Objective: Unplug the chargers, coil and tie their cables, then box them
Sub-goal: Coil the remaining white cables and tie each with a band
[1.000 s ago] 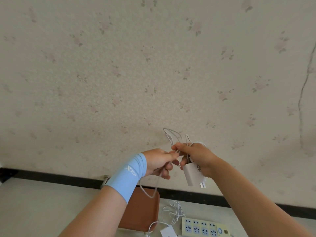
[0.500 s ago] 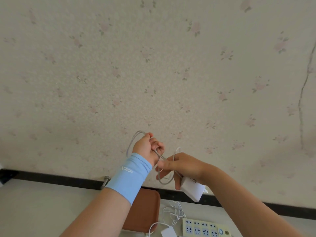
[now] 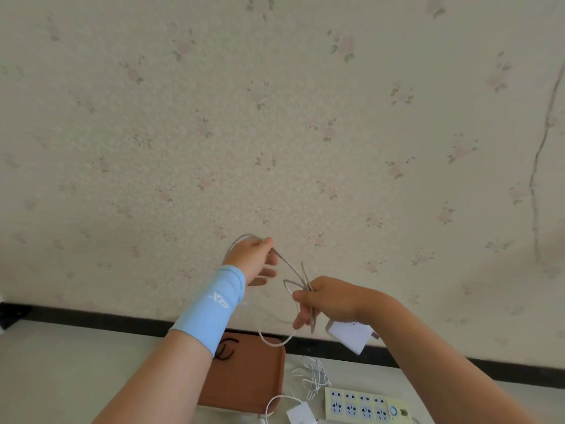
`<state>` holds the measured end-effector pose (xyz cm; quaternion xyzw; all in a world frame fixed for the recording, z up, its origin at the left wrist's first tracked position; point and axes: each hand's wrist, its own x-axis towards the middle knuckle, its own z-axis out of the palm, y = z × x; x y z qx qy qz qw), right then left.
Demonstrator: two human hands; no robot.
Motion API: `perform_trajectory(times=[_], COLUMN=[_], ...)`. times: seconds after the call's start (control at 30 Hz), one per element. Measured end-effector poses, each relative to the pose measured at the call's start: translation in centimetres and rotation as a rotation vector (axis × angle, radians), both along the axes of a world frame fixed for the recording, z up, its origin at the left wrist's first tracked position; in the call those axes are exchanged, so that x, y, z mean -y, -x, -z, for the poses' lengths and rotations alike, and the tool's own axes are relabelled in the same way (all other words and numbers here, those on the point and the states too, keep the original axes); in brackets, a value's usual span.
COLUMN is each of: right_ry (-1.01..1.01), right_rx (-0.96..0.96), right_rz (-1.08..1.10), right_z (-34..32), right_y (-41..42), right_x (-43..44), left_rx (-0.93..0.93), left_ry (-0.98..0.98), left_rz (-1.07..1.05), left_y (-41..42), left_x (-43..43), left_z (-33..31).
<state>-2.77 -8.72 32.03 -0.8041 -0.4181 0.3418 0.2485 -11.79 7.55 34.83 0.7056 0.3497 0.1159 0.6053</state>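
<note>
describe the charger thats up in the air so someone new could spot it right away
Find the cream power strip at the bottom edge, then look up to the right hand above it. The white charger hangs just under that hand. Unlike the other charger lying beside the strip, it is off the table, its cable running up to the left hand.

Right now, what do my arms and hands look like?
The left hand and right hand are bare, no gloves. A light blue sleeve with a small white logo covers the left wrist. The right arm wears nothing.
</note>
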Motion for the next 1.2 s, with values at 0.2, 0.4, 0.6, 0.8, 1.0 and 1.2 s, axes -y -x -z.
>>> perform_trajectory(times=[0.2,0.4,0.6,0.8,1.0,1.2], right_ry=[-0.006,-0.128,-0.283,-0.257,-0.266,-0.333], right_rx=[-0.064,-0.156,-0.301,-0.305,-0.386,-0.510], right_rz=[-0.067,-0.080,0.068,0.011,-0.009,0.028], right_z=[-0.1,-1.5,-1.6,-1.7,-1.5,-2.0], right_y=[-0.9,-0.3,-2.4,-2.8,-2.0,-1.8], right_x=[1.0,1.0,2.2,2.2,1.9,1.5], left_rx=[-0.411,-0.072,-0.181,-0.028,-0.059,0.005], left_ry=[-0.859,-0.479,-0.447,-0.027,-0.214,-0.166], left_rz=[0.134,0.660,0.694,0.625,0.535,0.554], left_y=[1.2,0.6,0.9,1.3,1.1,1.3], left_x=[-1.8,2.1,0.8,0.5,0.8,0.0], left_z=[0.1,0.0,0.1,-0.7,-0.8,-0.7])
